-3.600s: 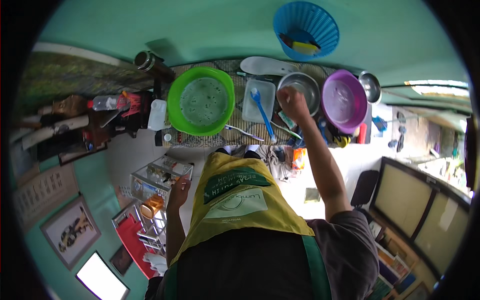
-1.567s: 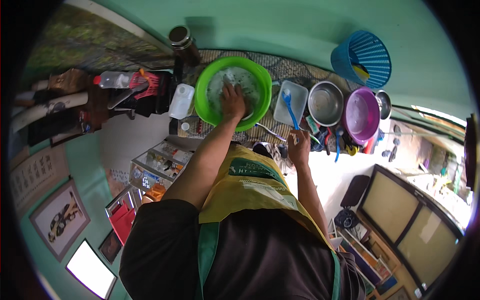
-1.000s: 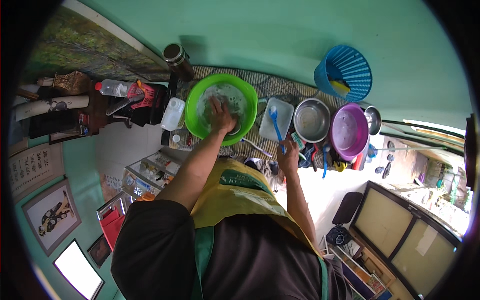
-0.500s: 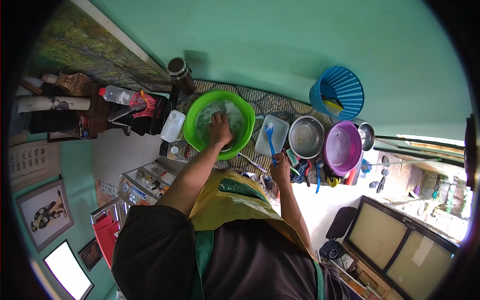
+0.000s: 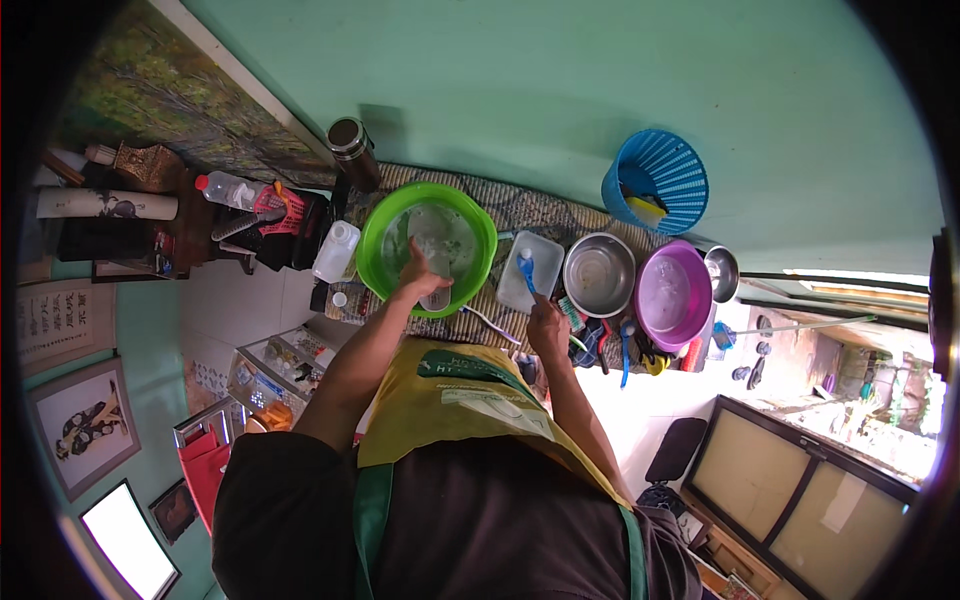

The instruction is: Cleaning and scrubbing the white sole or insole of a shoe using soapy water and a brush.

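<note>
My left hand (image 5: pixel 420 267) is in the green basin (image 5: pixel 378 227) of sudsy water, thumb apart from the fingers, gripping a pale elongated object (image 5: pixel 437 294) that is partly hidden by foam. My right hand (image 5: pixel 545 322) is closed round the handle of a long blue brush (image 5: pixel 527 264), whose head lies over a translucent rectangular tub (image 5: pixel 512 293). Right of that tub stand a steel bowl (image 5: pixel 598 282) and a purple basin (image 5: pixel 645 314). A green-and-white brush (image 5: pixel 570 312) and other small tools lie beside my right hand at the table's front edge.
A dark thermos (image 5: pixel 355 160) and a white jug (image 5: pixel 334 255) stand left of the basin. A blue basket (image 5: pixel 675 180) is against the back wall, a small steel bowl (image 5: pixel 723 280) at the right end. Below left is a glass-sided cart (image 5: pixel 280 370); a framed sliding panel (image 5: pixel 750 450) is at lower right.
Over the last seconds my left hand came up into the green basin; just now its fingers shifted left and lower. My right hand left the steel bowl and took hold of the blue brush.
</note>
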`<act>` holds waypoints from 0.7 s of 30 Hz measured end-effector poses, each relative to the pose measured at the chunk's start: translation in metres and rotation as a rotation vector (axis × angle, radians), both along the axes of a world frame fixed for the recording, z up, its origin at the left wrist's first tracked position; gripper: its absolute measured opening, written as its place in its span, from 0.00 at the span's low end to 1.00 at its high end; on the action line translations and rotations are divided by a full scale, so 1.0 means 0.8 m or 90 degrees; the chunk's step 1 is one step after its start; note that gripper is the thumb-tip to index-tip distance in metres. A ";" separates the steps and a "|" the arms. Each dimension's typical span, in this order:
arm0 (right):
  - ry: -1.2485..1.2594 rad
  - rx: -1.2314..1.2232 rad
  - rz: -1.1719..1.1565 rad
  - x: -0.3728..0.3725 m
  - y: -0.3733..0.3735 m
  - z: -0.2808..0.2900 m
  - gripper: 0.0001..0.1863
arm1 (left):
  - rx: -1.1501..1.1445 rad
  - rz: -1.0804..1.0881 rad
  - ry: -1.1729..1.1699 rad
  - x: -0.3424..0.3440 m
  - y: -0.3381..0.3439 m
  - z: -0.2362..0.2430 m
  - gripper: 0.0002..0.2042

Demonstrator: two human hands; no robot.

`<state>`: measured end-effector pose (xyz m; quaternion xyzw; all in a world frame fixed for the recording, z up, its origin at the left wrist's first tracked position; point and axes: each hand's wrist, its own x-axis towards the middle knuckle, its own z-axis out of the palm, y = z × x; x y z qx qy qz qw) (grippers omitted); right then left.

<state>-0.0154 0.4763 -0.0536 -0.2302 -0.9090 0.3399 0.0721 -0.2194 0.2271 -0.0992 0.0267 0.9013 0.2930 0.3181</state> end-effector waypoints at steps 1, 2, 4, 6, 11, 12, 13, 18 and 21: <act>0.013 0.009 0.013 0.000 -0.002 0.003 0.15 | 0.062 0.033 -0.048 -0.003 -0.005 -0.004 0.66; -0.001 0.010 0.030 0.005 0.000 0.001 0.14 | 0.061 0.033 -0.049 -0.003 -0.009 -0.008 0.66; -0.050 0.000 0.004 0.005 0.007 0.020 0.14 | 0.150 0.107 -0.040 -0.003 -0.008 0.005 0.61; -0.092 0.015 -0.039 0.001 0.010 0.023 0.14 | 0.238 0.206 -0.080 0.005 0.001 0.040 0.55; -0.116 0.023 0.052 0.002 0.007 0.022 0.13 | 0.508 0.530 -0.268 0.016 -0.009 0.016 0.35; -0.145 0.011 0.017 -0.005 0.014 0.034 0.13 | 0.636 0.498 -0.340 0.015 -0.006 0.037 0.32; -0.173 -0.001 -0.015 -0.006 0.018 0.044 0.13 | 0.764 0.464 -0.409 0.018 -0.006 0.052 0.30; -0.101 0.026 0.073 0.017 0.005 0.025 0.13 | 0.833 0.480 -0.397 0.030 -0.009 0.039 0.25; -0.157 -0.012 -0.021 0.003 0.015 0.030 0.13 | 0.843 0.523 -0.432 0.034 -0.021 0.026 0.22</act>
